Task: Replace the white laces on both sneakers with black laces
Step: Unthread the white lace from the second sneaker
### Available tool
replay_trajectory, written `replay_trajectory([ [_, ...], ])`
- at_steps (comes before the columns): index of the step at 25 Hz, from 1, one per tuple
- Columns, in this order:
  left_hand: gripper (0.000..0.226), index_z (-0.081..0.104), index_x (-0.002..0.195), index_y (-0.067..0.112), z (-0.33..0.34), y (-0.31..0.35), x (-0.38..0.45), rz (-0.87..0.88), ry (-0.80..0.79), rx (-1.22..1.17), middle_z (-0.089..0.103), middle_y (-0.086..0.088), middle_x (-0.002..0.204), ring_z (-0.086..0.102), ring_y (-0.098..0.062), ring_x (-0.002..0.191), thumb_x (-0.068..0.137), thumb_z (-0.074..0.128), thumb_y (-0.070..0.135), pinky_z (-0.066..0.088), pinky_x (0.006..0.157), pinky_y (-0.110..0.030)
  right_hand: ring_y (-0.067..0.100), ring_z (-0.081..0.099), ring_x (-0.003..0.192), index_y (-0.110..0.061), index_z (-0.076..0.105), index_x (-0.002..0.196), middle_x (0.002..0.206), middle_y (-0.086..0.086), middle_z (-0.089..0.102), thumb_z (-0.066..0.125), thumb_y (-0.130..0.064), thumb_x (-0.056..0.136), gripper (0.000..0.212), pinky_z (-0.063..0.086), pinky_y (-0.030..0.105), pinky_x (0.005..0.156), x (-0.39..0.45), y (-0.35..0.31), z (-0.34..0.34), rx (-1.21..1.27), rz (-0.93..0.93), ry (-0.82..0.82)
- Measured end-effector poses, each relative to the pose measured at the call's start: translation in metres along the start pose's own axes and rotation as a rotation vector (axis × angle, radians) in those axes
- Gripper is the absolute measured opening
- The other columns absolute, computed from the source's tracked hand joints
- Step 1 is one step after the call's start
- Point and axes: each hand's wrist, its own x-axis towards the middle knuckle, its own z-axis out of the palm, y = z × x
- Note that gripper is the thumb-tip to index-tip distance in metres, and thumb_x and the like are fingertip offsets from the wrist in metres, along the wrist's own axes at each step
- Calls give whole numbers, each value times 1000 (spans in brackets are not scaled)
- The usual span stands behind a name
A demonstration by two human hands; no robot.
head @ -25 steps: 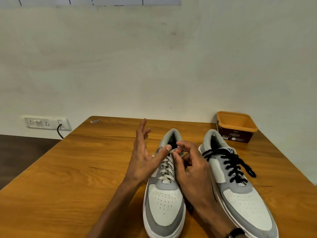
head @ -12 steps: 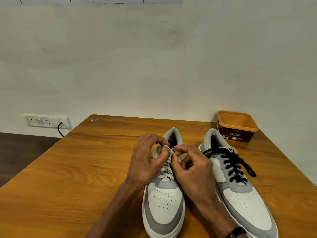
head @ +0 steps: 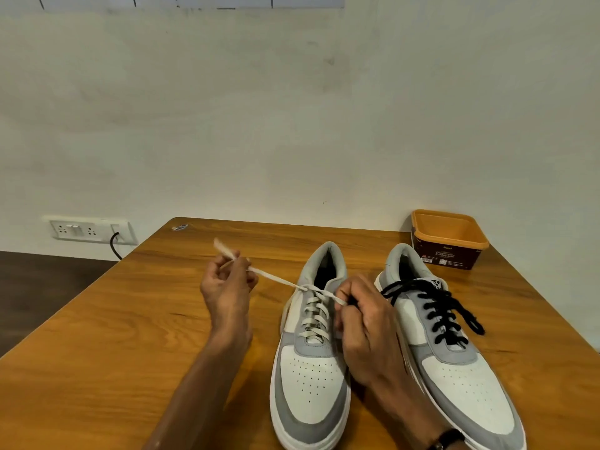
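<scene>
Both hands pinch the white lace (head: pixel 313 311): left hand (head: pixel 227 287) pulls one end leftward, right hand (head: pixel 363 319) holds the other beside the left sneaker (head: pixel 311 384).

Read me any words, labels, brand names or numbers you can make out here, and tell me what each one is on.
Nothing reads clearly.
Tub: white brand word and lines of small print on its dark side, too blurred to read.
Black-laced sneaker: small white logo on the tongue, too small to read.
Sticker at the table's far corner: too small to read.
</scene>
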Motion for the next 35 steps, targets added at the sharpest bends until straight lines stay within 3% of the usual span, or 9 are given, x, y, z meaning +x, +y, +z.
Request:
replay_trajectory([
  [4, 35, 56, 130, 27, -10, -1, 14, -25, 159, -6, 65, -9, 123, 65, -14, 97, 101, 66, 10, 54, 81, -27, 32, 48, 61, -8, 49, 72, 67, 8, 49, 48, -12, 89, 18, 41, 50, 54, 0, 3, -5, 210, 25, 130],
  [9, 30, 66, 128, 32, -1, -7, -7, 439, -115, 463, 65, 8, 129, 57, -12, 124, 104, 57, 48, 49, 86, -26, 27, 51, 63, -5, 53, 76, 69, 11, 52, 51, -36, 102, 41, 45, 42, 55, 5, -2, -14, 131, 82, 503],
  [11, 36, 73, 114, 29, 8, -9, -19, 667, -321, 574, 68, 14, 118, 59, -10, 118, 108, 45, 51, 49, 86, -28, 15, 60, 84, -15, 60, 95, 90, 1, 62, 50, -40, 102, 27, 53, 38, 71, 6, -3, -14, 40, 124, 440],
  [13, 45, 76, 105, 22, 15, -12, -29, 812, -517, 619, 69, 15, 109, 62, -14, 114, 109, 37, 44, 48, 91, -29, 7, 60, 112, -23, 63, 121, 118, -8, 64, 49, -45, 102, 32, 53, 33, 93, 4, -3, -11, -74, 103, 186],
  [17, 53, 71, 98, 21, 14, -18, -38, 876, -676, 608, 67, 18, 95, 61, -13, 100, 113, 28, 48, 47, 85, -32, 8, 48, 136, -27, 52, 146, 140, -13, 54, 41, -48, 106, 47, 45, 40, 110, -2, 7, 1, -227, -1, -177],
  [22, 72, 64, 80, 14, 15, -21, -30, 875, -589, 627, 61, 8, 77, 54, -9, 79, 111, 16, 58, 39, 75, -31, 13, 49, 110, -20, 60, 109, 112, -9, 49, 51, -30, 92, 22, 47, 37, 92, 4, 8, -6, -310, -11, -175],
  [27, 71, 67, 75, 16, 7, -25, -17, 906, -457, 572, 63, 10, 74, 57, -10, 75, 111, 21, 56, 43, 68, -38, 17, 55, 89, -13, 57, 86, 91, -1, 56, 40, -23, 83, 20, 49, 37, 76, 5, 18, -11, -173, 4, 31],
  [31, 54, 63, 81, 16, 7, -29, -26, 877, -489, 610, 59, 6, 78, 57, -19, 77, 111, 33, 49, 45, 64, -45, 12, 60, 99, -12, 65, 99, 102, 0, 63, 43, -12, 89, 25, 54, 32, 86, -2, 25, -8, -199, 12, 78],
  [35, 30, 68, 92, 18, 8, -25, -35, 877, -711, 754, 57, 8, 93, 58, -16, 87, 104, 52, 40, 46, 71, -33, 6, 60, 118, -11, 66, 128, 125, 1, 67, 57, 5, 94, 39, 47, 16, 104, -5, 26, -5, -251, 4, 49],
])
